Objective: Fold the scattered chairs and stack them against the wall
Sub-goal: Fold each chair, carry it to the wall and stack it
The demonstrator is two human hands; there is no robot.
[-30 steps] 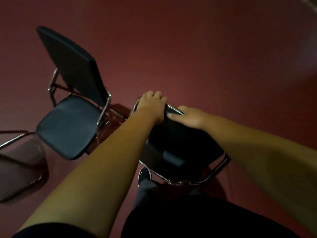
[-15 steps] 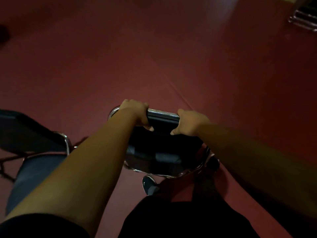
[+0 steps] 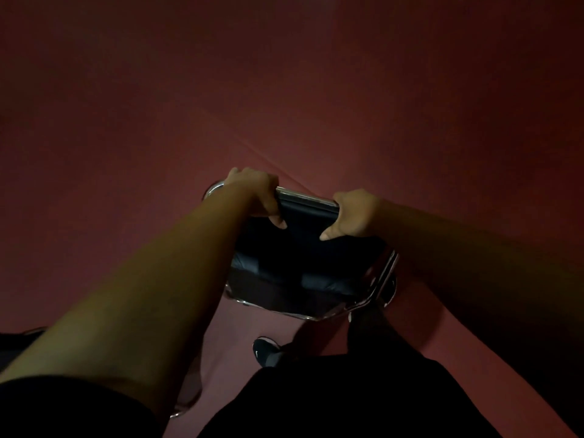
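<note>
A folded black chair [image 3: 303, 263] with a chrome tube frame hangs in front of me, seen from above, its lower frame near my legs. My left hand [image 3: 257, 192] grips the left end of its top rail, fingers curled over and thumb on the black backrest. My right hand [image 3: 355, 213] grips the right end of the same rail in the same way. The chair's feet are hidden below the seat.
Dark red floor [image 3: 316, 90] stretches ahead, with a faint seam running diagonally. Part of another black chair [image 3: 19, 338] shows at the lower left edge, and a chrome leg [image 3: 183, 409] lies under my left arm. My black shoe [image 3: 264, 352] is below the held chair.
The view has swung to the right. The unfolded chair on the left has slid almost out of sight, and the stacked frames at the top right corner are gone. Both hands keep their grip.
</note>
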